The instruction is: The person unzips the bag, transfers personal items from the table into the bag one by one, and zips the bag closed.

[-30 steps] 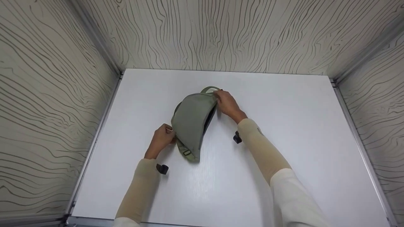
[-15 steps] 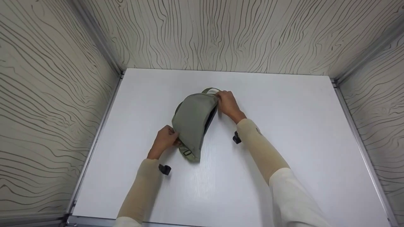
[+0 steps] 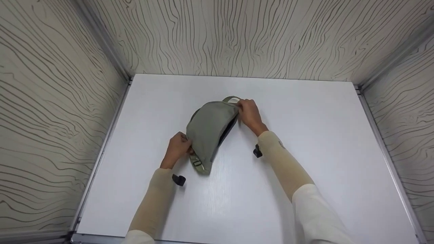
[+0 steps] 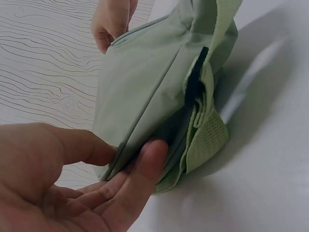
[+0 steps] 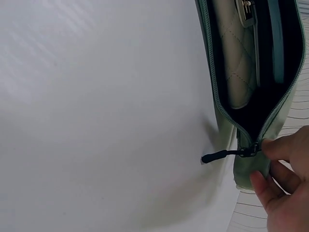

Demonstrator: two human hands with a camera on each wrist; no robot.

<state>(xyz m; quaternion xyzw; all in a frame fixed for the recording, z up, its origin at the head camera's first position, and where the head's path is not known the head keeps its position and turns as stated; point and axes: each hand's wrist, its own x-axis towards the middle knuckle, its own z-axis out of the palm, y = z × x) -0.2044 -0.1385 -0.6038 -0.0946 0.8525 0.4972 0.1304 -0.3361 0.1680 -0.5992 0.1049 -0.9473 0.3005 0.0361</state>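
A grey-green waist bag [image 3: 208, 127] stands tilted on the white table, its zipped mouth open toward the right. My left hand [image 3: 178, 147] pinches the bag's curved left edge between thumb and fingers, near the webbing strap [image 4: 207, 140] with its black buckle [image 3: 197, 163]. At the far end, my right hand [image 3: 251, 113] pinches the bag's corner beside the zipper's end. A dark zipper pull [image 5: 215, 157] hangs out by those fingertips. Inside the mouth, the right wrist view shows a pale quilted item [image 5: 234, 63] with a gold-coloured clasp [image 5: 247, 7], perhaps a wallet; its upper part is cut off.
The white tabletop [image 3: 322, 152] surrounds the bag on all sides. Wood-grain patterned panels [image 3: 220, 37] rise behind it and at left and right. Small black devices [image 3: 179, 180] are strapped at both wrists.
The bag's far end has shifted right with my right hand, and its near tip has swung slightly left. My left hand has moved a little to the right and keeps its hold.
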